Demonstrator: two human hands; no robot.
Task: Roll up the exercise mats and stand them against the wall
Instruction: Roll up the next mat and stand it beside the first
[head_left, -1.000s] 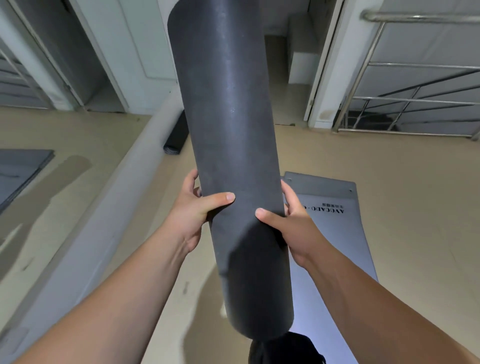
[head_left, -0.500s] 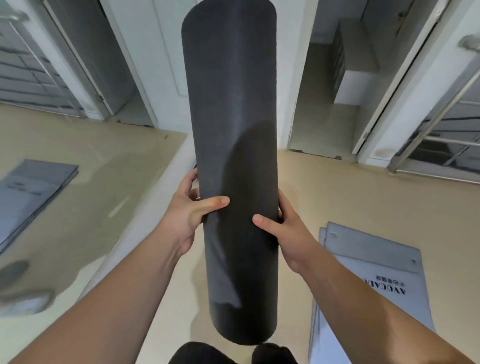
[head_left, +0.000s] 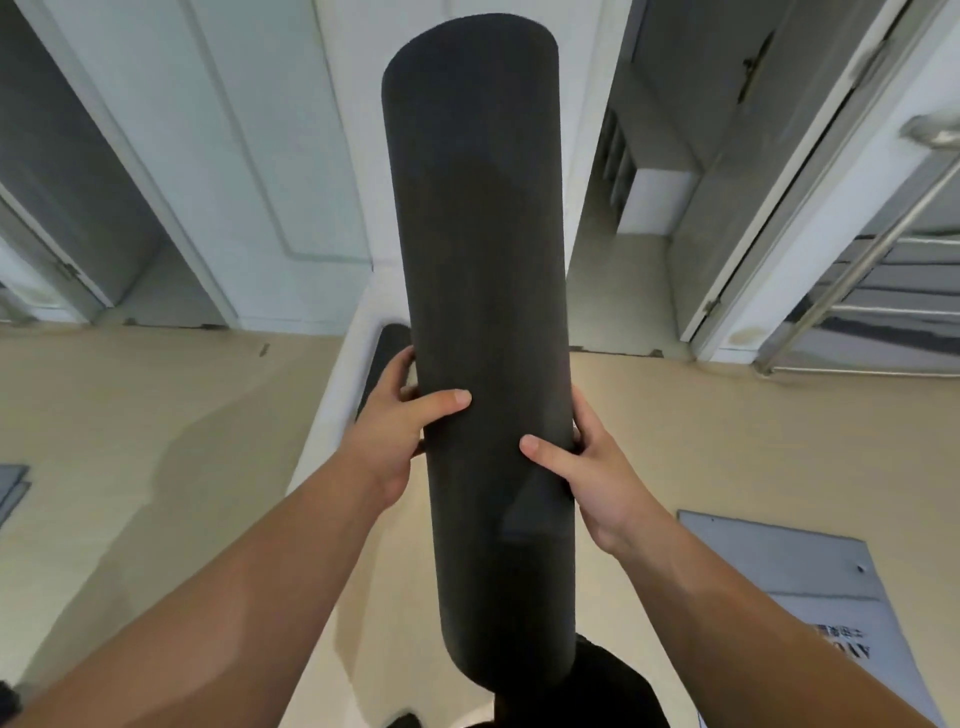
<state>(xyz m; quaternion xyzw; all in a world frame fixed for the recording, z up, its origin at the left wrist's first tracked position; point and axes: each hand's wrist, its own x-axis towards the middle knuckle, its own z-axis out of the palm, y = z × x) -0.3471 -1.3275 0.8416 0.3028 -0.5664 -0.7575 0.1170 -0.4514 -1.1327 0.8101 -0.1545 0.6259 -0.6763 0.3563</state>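
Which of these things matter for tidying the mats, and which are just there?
Job: rolled black mat, gripped by left hand and right hand; flat grey mat on floor; dark roll behind left hand.
Just there: metal railing; white door.

light: soft, even indoor brightness is filling the frame | shadows: a faint broad one is falling on the floor (head_left: 197, 467) at left, another is darkening the rolled mat (head_left: 478, 260) low down | edges: door frames (head_left: 789, 249) are bowing outward

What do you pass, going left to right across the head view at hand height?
Grey mat corner → left hand → rolled dark mat → right hand → flat grey mat on the floor.
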